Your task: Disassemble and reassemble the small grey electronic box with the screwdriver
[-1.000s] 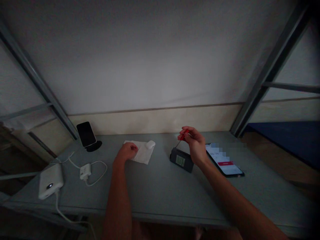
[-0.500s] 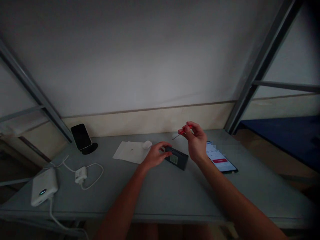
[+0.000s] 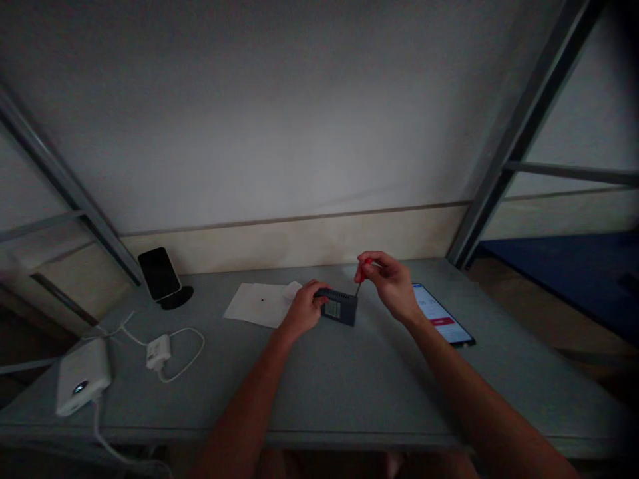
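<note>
My left hand [image 3: 305,308] is closed round the left end of a dark, box-shaped device [image 3: 345,310] with a row of slots along its top edge and a pale label on its side. A screwdriver [image 3: 364,271] with a red handle is pinched in my right hand [image 3: 392,283]. Its thin shaft points down, and the tip is at the device's upper right corner; whether it sits in a screw is too small to tell. Left of the device lies white paper [image 3: 249,303] bearing a small dark speck, with a crumpled white piece [image 3: 291,291] near my left hand.
A lit phone [image 3: 442,319] lies right of my right wrist. On the left are a dark-screened phone [image 3: 159,273] on a round stand, a white adapter [image 3: 158,351] with a looped cable, and a white power bank [image 3: 84,378]. A wall [image 3: 299,133] rises behind the desk [image 3: 349,392].
The screwdriver has come down from above the device to its right corner and turned steeper. My left hand has shifted the device slightly left and turned it.
</note>
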Demonstrator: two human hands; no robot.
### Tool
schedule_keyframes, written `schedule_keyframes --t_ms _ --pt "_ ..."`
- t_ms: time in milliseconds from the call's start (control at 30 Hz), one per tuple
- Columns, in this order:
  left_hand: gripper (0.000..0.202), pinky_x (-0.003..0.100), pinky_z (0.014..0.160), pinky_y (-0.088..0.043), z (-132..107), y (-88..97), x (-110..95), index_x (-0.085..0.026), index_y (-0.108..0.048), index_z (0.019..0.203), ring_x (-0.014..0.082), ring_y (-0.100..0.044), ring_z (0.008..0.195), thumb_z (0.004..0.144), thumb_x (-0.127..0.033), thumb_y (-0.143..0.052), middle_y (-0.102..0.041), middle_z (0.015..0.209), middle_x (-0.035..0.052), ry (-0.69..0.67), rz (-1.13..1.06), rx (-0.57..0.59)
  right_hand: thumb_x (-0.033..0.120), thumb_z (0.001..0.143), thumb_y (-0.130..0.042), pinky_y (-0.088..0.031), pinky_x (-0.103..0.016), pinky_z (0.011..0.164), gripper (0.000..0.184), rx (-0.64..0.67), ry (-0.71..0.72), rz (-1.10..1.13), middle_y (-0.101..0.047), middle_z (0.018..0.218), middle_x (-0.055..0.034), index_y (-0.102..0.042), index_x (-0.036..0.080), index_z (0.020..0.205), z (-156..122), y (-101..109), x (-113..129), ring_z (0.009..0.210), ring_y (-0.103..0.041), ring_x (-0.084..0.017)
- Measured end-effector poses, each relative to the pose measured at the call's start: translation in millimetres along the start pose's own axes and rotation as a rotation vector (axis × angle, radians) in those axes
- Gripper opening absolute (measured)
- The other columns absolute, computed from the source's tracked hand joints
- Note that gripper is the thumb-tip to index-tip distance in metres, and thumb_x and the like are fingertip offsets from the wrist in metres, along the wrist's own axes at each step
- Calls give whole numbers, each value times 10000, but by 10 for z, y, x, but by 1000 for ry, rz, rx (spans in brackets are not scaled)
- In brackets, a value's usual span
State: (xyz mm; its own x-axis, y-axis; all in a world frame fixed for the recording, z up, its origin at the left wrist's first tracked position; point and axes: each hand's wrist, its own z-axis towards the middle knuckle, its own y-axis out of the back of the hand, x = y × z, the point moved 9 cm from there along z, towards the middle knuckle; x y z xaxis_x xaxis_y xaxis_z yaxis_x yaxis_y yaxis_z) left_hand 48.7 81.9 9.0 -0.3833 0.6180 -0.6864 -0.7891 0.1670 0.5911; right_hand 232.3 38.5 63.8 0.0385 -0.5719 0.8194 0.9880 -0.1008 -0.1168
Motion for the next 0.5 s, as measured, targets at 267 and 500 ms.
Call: schedule_keyframes --t_ms 267,500 --pt "255 313 898 -485 1 -1 -12 -153 -696 1025 189 -628 951 836 -31 -576 -685 994 68 -1 0 -12 371 873 -688 -538 -331 682 215 38 -51 -24 -635 731 15 -672 209 1014 -25 -83 -78 653 -650 -152" --pt "262 316 902 -483 -6 -9 -11 -151 -696 1030 191 -628 950 834 -27 -573 -686 998 73 -16 -1 -12 374 936 -609 -520 -344 695 214 162 -4 -93 -644 716 2 -671 206 1053 -55 -189 28 667 -636 -164"
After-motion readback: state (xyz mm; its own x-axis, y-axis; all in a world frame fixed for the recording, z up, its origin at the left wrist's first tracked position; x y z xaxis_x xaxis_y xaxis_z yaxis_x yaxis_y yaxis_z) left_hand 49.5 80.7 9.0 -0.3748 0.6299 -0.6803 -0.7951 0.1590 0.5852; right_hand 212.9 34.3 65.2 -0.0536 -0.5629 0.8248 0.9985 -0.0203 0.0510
